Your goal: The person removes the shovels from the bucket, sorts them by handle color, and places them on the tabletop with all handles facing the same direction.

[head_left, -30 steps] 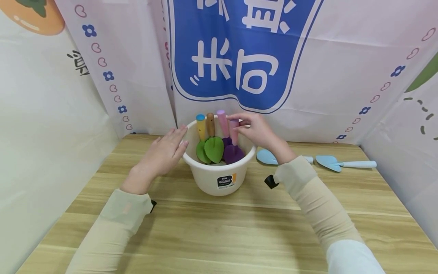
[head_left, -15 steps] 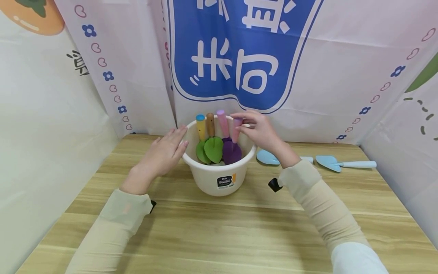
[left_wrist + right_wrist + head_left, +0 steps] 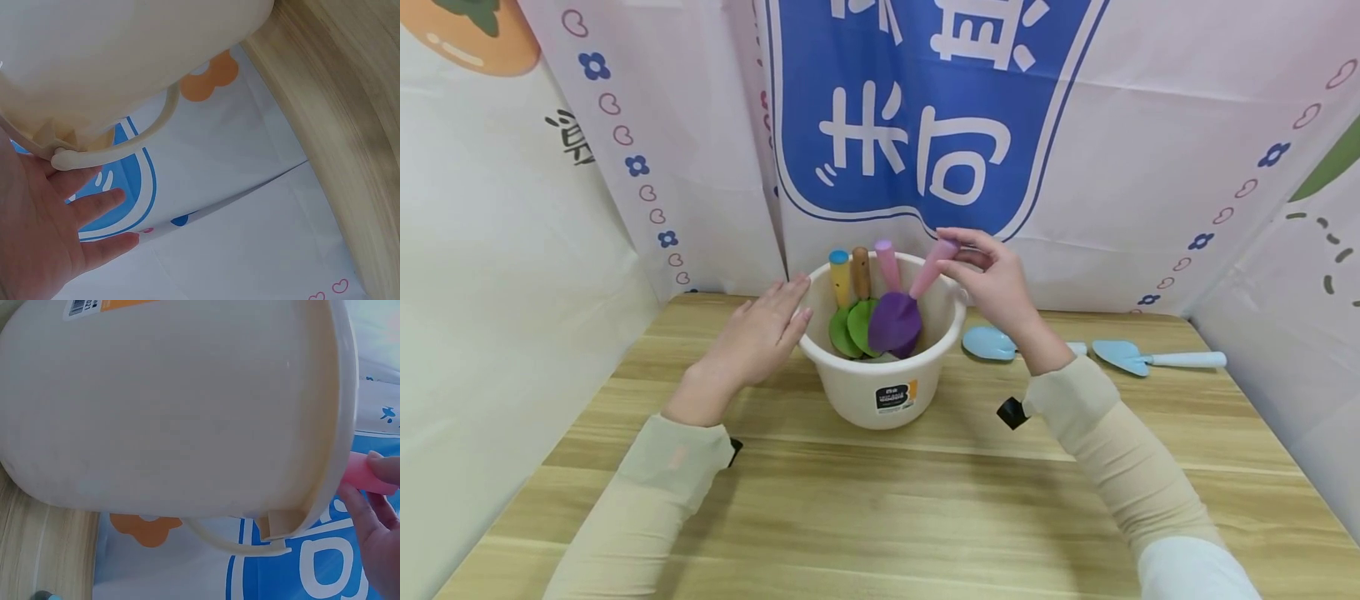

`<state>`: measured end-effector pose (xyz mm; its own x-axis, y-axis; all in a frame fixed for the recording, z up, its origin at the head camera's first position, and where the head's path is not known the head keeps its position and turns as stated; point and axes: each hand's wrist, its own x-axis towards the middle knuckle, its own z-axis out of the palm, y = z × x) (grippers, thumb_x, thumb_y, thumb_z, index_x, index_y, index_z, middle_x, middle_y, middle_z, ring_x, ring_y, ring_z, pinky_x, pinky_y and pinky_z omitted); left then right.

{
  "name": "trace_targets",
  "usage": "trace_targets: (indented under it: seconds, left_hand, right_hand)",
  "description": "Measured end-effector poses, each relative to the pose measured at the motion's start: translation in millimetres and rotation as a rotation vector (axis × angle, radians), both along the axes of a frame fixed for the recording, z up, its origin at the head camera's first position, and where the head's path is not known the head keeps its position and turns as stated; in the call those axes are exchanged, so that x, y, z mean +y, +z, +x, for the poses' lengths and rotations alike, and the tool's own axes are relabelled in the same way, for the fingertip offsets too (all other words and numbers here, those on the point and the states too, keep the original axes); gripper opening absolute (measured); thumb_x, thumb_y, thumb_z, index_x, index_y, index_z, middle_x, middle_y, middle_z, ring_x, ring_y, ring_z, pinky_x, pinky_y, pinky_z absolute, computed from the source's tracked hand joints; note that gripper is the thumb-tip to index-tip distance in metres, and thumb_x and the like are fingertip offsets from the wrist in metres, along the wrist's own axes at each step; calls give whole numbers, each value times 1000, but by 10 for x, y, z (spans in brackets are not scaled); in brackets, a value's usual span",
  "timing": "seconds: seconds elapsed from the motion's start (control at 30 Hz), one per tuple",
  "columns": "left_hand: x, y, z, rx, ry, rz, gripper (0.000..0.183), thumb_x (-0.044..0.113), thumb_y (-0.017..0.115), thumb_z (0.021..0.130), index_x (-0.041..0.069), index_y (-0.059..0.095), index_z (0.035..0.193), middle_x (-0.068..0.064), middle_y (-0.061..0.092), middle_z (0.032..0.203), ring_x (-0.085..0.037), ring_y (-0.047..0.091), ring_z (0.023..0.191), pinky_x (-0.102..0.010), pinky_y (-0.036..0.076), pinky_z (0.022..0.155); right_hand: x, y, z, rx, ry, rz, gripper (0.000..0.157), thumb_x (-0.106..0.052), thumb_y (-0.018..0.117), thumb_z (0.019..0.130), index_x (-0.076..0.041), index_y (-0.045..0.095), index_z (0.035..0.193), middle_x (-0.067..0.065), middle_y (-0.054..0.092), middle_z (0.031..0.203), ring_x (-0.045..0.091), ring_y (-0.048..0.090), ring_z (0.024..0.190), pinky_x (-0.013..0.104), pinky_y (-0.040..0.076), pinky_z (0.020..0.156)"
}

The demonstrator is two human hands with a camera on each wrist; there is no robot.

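A white plastic bucket [image 3: 850, 387] stands on the wooden table with several small garden trowels in it. My right hand [image 3: 1000, 283] pinches the pink handle [image 3: 365, 474] of a purple-bladed trowel [image 3: 895, 322] between thumb and fingers near its end. That trowel tilts, blade toward the left, in front of the green blades and another purple one. My left hand [image 3: 762, 329] rests against the bucket's left rim with its fingers extended; in the left wrist view they lie beside the bucket's handle joint. Also inside stand a yellow handle [image 3: 840, 283], a brown handle [image 3: 861, 275] and another pink handle [image 3: 888, 265].
Two light blue trowels lie right of the bucket: one blade [image 3: 988, 343] is close by, its handle partly behind my right wrist, and the other trowel [image 3: 1126, 357] is farther right. A printed cloth [image 3: 700, 150] hangs behind the table [image 3: 865, 517].
My right hand has moved up and to the right with the pink handle, and the purple blade has risen and swung left over the green ones. My left hand has stayed put.
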<state>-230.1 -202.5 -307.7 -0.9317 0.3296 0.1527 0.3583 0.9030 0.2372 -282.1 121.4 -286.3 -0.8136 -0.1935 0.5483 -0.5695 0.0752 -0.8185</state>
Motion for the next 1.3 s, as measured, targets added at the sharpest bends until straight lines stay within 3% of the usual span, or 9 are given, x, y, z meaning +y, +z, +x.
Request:
trace_targets:
  seconds: [0.23,0.37,0.6,0.9,1.3]
  left_hand:
    - [2,6,4,-4,3,-1,62,42,23,113,6,19,164,-14,21,168,-41,17,154,-69,17,119]
    - [-3,8,7,-6,2,-2,63,42,23,113,7,19,164,-13,21,168,-40,16,154,-69,16,119]
    - [-10,7,6,-10,3,2,63,42,23,113,7,18,164,-13,20,169,-38,15,154,-69,15,119]
    - [-4,7,-10,-3,-1,-6,63,41,23,112,6,19,164,-13,20,169,-39,17,154,-69,16,119]
    - [-3,10,3,-9,1,-4,63,42,23,112,7,19,164,-12,19,169,-39,16,154,-68,16,119]
  right_hand:
    - [51,27,54,-54,16,-129,39,4,70,94,8,62,132,17,65,126,17,69,104,28,59,90]
    - [83,61,95,-83,27,-202,35,3,71,94,1,67,129,8,67,120,17,70,100,28,60,88]
    - [137,108,156,-89,37,-337,34,9,69,93,-3,70,125,12,62,117,19,70,98,30,60,85]
    - [262,88,233,-142,-14,-442,33,8,67,95,-9,68,123,12,56,118,23,67,102,30,60,85]
    - [411,103,296,-149,-26,-590,31,13,65,93,-4,66,119,15,54,116,25,65,98,34,60,84]
